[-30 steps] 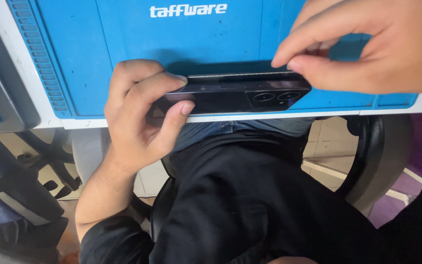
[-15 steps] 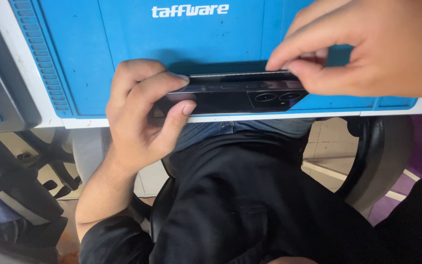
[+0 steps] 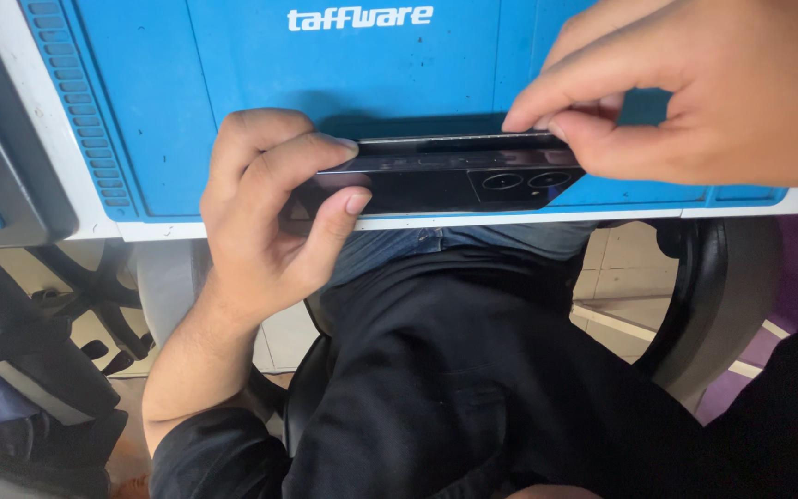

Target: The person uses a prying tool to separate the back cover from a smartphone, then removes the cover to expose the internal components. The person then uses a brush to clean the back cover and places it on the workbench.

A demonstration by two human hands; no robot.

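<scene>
Left hand [image 3: 270,212] grips the dark phone [image 3: 445,180] (camera lenses facing outward) edge-up at the tabletop [image 3: 140,111] near edge. Right hand [image 3: 685,92] pinches its top edge.

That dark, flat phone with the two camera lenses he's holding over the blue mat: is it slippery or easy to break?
The dark flat phone with two camera lenses looks stiff: held at both ends, it shows no sag. Its glossy back probably makes it slippery, so the left hand wraps one end. The right hand pinches only the thin top edge; likely fragile if dropped.
</scene>
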